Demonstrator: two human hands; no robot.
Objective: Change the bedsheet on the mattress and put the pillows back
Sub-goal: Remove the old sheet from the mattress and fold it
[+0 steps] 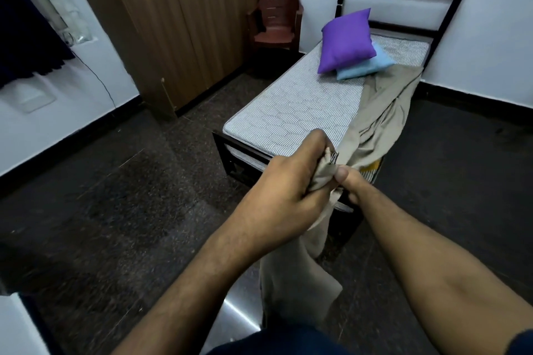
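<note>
wardrobe: brown wood, left wall
chair: brown plastic, corner by the wardrobe
floor: dark speckled stone
cable: hangs down the left wall

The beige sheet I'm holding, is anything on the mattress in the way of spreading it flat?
Yes. The purple pillow lies on the blue pillow at the head end of the mattress. Both hands grip the beige sheet.
</note>
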